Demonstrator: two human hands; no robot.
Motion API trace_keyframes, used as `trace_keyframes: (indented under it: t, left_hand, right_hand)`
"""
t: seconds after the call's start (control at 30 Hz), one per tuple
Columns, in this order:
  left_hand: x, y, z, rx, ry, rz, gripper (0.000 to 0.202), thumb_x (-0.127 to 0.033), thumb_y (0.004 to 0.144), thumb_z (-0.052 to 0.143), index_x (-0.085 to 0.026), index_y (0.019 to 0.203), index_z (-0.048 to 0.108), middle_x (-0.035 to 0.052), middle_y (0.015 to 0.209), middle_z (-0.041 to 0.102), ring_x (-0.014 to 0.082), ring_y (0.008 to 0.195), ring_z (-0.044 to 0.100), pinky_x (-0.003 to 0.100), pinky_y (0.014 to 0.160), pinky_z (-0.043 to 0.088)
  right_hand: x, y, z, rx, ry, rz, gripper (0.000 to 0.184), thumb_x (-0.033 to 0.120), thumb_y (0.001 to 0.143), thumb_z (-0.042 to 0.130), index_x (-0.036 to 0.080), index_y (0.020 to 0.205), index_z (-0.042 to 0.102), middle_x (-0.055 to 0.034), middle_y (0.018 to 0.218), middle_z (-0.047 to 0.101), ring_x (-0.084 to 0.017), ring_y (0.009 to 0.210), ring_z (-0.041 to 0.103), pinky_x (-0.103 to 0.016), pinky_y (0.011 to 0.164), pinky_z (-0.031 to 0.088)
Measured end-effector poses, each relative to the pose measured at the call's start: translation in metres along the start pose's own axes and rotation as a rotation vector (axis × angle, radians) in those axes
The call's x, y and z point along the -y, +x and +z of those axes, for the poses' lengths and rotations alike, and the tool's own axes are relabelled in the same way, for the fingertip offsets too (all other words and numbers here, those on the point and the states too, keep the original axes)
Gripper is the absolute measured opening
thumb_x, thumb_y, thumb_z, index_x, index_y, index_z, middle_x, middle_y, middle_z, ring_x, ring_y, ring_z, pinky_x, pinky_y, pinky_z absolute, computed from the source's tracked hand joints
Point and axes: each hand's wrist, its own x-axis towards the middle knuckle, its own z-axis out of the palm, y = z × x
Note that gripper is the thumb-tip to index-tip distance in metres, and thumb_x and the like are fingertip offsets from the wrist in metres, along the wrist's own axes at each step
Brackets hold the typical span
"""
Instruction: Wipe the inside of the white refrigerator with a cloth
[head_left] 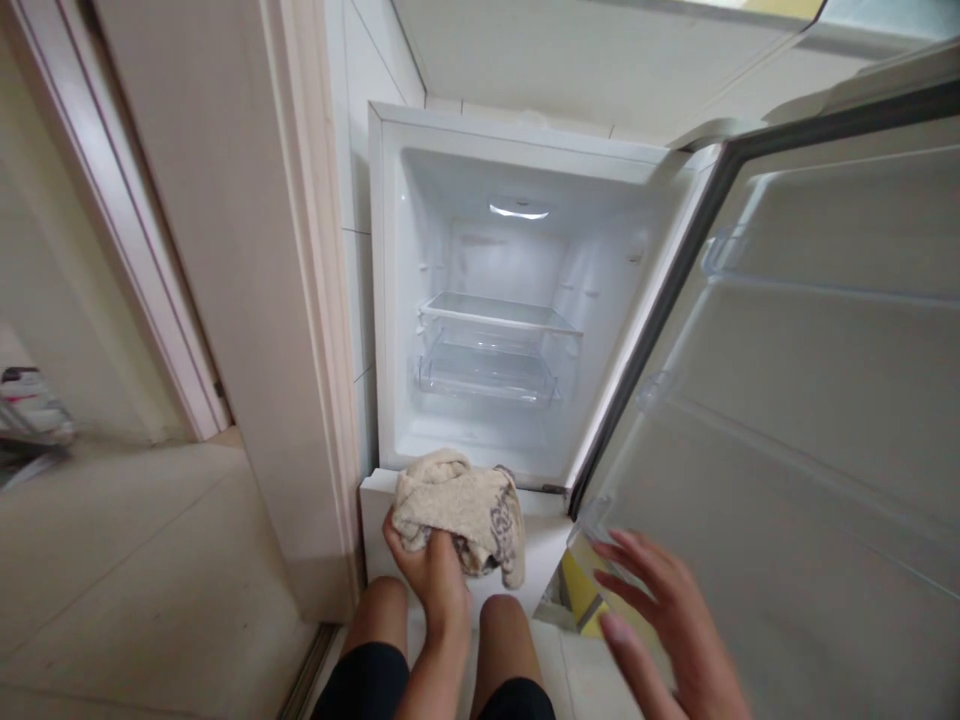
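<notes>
My left hand (431,570) is closed around a crumpled beige cloth (461,510), held in front of the lower edge of an open white fridge (390,300). My right hand (660,610) hovers with fingers spread, empty, close to the inner side of the open fridge door (810,400). Inside the fridge a glass shelf (499,312) sits above a clear drawer (487,375); the compartment holds nothing else I can see. My knees (442,620) show below the hands.
A closed lower fridge compartment (375,530) stands under the open one. A white wall and door frame (247,300) rise on the left, with tiled floor (127,560) beyond. Door shelves (825,290) line the open door at right.
</notes>
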Motion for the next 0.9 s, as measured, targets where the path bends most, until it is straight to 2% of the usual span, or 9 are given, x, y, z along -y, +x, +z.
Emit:
trace_keyframes:
  t: [0.1,0.17,0.23,0.3,0.43,0.53,0.67,0.8,0.9]
  left_hand:
    - [0.001,-0.013,0.003,0.182,0.026,0.017,0.071,-0.028,0.063,0.073,-0.024,0.130,0.051,0.0111,0.134,0.064,0.0222,0.119,0.066,0.034,0.103,0.052]
    - [0.000,-0.011,-0.002,0.360,0.025,-0.014,0.075,-0.028,0.060,0.077,-0.026,0.131,0.053,0.0115,0.136,0.064,0.0252,0.123,0.065,0.036,0.106,0.052]
    - [-0.004,0.001,-0.011,0.528,0.009,-0.138,0.077,-0.033,0.059,0.081,-0.026,0.131,0.056,0.0123,0.130,0.069,0.0292,0.120,0.067,0.041,0.106,0.054]
    - [-0.010,0.019,-0.020,0.669,-0.026,-0.287,0.080,-0.038,0.059,0.083,-0.026,0.134,0.058,0.0130,0.122,0.073,0.0330,0.116,0.069,0.047,0.103,0.057]
    - [-0.024,0.056,-0.029,0.810,-0.022,-0.283,0.096,-0.042,0.064,0.084,-0.030,0.151,0.045,0.0144,0.137,0.067,0.0348,0.126,0.065,0.050,0.105,0.056]
    - [-0.024,0.080,-0.035,0.800,0.233,-0.079,0.107,-0.049,0.075,0.079,-0.030,0.163,0.020,0.0142,0.167,0.036,0.0326,0.150,0.043,0.052,0.123,0.038]
    - [-0.014,0.111,-0.053,0.653,0.642,0.093,0.106,-0.060,0.085,0.068,-0.025,0.165,0.009,0.0110,0.176,0.002,0.0301,0.162,0.001,0.053,0.131,0.007]
    - [-0.003,0.147,-0.065,0.448,0.712,0.139,0.103,-0.065,0.089,0.058,-0.019,0.165,0.006,0.0145,0.175,0.004,0.0296,0.162,0.004,0.051,0.131,0.010]
    - [0.010,0.176,-0.060,0.455,0.710,0.161,0.092,-0.064,0.093,0.053,-0.017,0.163,0.018,0.0170,0.173,0.018,0.0302,0.160,0.020,0.051,0.131,0.019]
  right_hand:
    - [0.016,0.050,0.061,0.313,0.149,0.187,0.095,0.061,0.086,0.067,0.039,0.164,0.018,-0.0057,0.173,0.015,-0.034,0.159,0.021,-0.060,0.116,0.044]
    - [0.024,0.079,0.093,0.392,0.222,0.217,0.122,0.071,0.071,0.077,0.031,0.165,0.011,-0.0081,0.174,0.008,-0.035,0.161,0.007,-0.063,0.126,0.024]
    - [0.027,0.101,0.117,0.475,0.380,0.222,0.135,0.074,0.062,0.082,0.027,0.166,0.010,-0.0112,0.173,0.016,-0.035,0.160,0.015,-0.058,0.129,0.018]
    - [0.028,0.115,0.137,0.546,0.571,0.249,0.135,0.069,0.059,0.086,0.028,0.165,0.014,-0.0117,0.167,0.032,-0.034,0.152,0.035,-0.054,0.126,0.027]
    - [0.027,0.131,0.179,0.479,0.761,0.352,0.104,0.059,0.056,0.090,0.025,0.145,0.049,-0.0096,0.136,0.064,-0.028,0.117,0.065,-0.045,0.107,0.049]
    - [0.022,0.139,0.207,0.355,0.682,0.357,0.075,0.054,0.058,0.086,0.022,0.121,0.060,-0.0048,0.106,0.071,-0.022,0.091,0.066,-0.038,0.091,0.054]
    - [0.004,0.157,0.229,0.236,0.479,0.323,0.060,0.048,0.061,0.080,0.021,0.110,0.059,-0.0012,0.092,0.069,-0.020,0.080,0.062,-0.036,0.084,0.054]
    - [-0.040,0.188,0.236,0.035,0.294,0.314,0.065,0.056,0.063,0.075,0.020,0.116,0.060,-0.0054,0.098,0.070,-0.025,0.090,0.065,-0.042,0.091,0.053]
    - [-0.089,0.215,0.234,-0.196,0.032,0.241,0.071,0.060,0.069,0.066,0.016,0.125,0.059,-0.0141,0.120,0.066,-0.031,0.114,0.060,-0.049,0.106,0.047]
